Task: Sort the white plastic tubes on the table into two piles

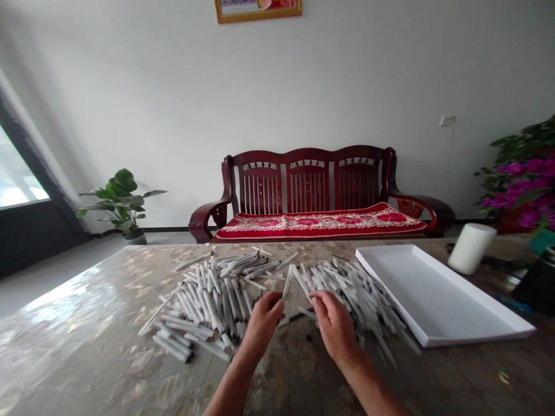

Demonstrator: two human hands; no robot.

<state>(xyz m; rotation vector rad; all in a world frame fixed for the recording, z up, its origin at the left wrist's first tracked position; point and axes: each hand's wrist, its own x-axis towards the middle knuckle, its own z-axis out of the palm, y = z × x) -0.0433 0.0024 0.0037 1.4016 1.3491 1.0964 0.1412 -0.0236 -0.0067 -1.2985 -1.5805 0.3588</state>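
My left hand [265, 315] is closed, its thumb and fingers pinching a slim whitish pen [287, 282] that points up. Facing it, my right hand [333, 319] is also closed, on another pale pen [302, 281] that leans up and to the left. The tops of the two pens come close together; I cannot tell if they touch. To the left lies a heap of white pens [212, 300], several with black ends. A second heap of pale, slender pens [353, 289] spreads beside my right hand. My fingers hide the lower ends of the held pens.
A shallow white tray [459, 294] stands on the stone-patterned table [108, 352] at the right. Past it are a white roll [472, 248] and purple flowers [520, 185]. A red wooden bench [310, 190] is behind the table, a potted plant [121, 202] to the left.
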